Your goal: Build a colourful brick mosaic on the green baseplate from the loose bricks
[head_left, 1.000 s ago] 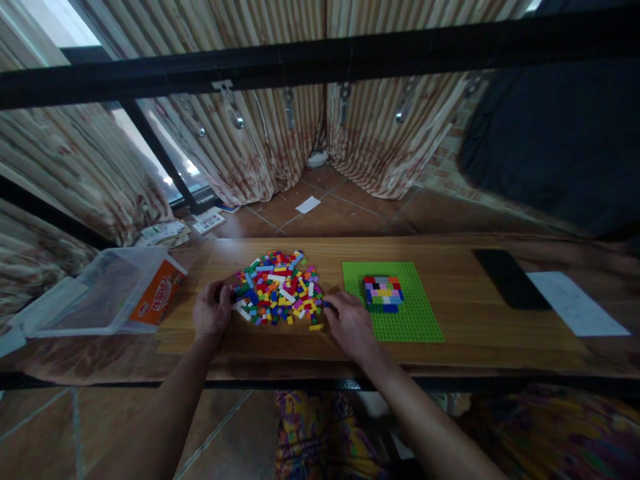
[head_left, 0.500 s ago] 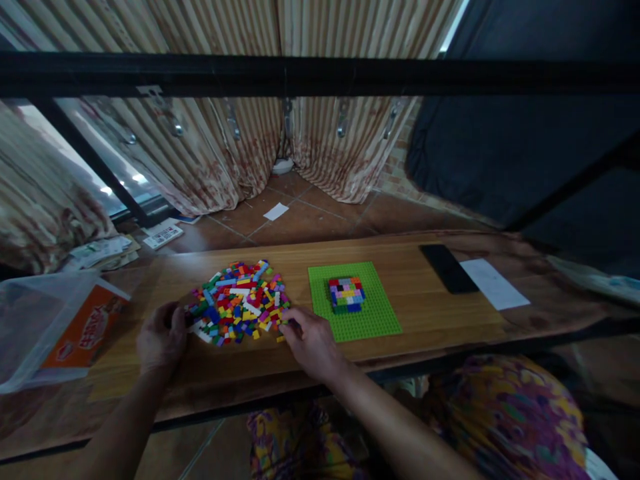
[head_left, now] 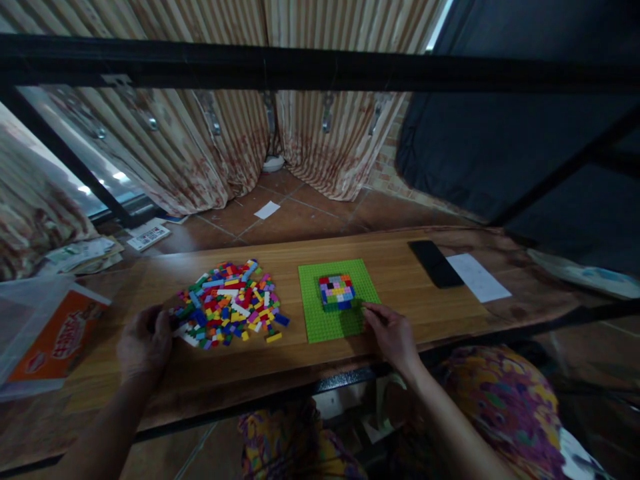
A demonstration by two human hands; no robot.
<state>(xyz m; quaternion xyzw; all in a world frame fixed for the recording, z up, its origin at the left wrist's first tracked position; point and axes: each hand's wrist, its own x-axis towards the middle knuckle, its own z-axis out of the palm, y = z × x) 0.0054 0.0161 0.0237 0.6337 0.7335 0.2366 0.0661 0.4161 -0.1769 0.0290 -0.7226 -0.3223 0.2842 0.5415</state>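
A loose pile of toy building bricks [head_left: 233, 300] in many colours lies on the left half of the wooden board. My left hand [head_left: 145, 340] rests at the pile's left edge with curled fingers, and whatever they hold is hidden. A small block of stacked bricks [head_left: 337, 293] stands on the green baseplate [head_left: 317, 327]. Just right of that stack, over the plate's right side, my right hand [head_left: 393, 330] has thumb and finger pinched together. Anything between those fingertips is too small to name.
On the board's right lie a black phone-like slab [head_left: 436, 264] and a white paper sheet [head_left: 479, 277]. A clear plastic container with an orange label [head_left: 60, 337] stands at the left. Behind the board, a dark metal bar [head_left: 300, 67] crosses in front of curtains.
My right hand has moved from the pile's right edge to the baseplate's right side. A blue brick now lies apart at the pile's right edge. My left hand stays by the pile.
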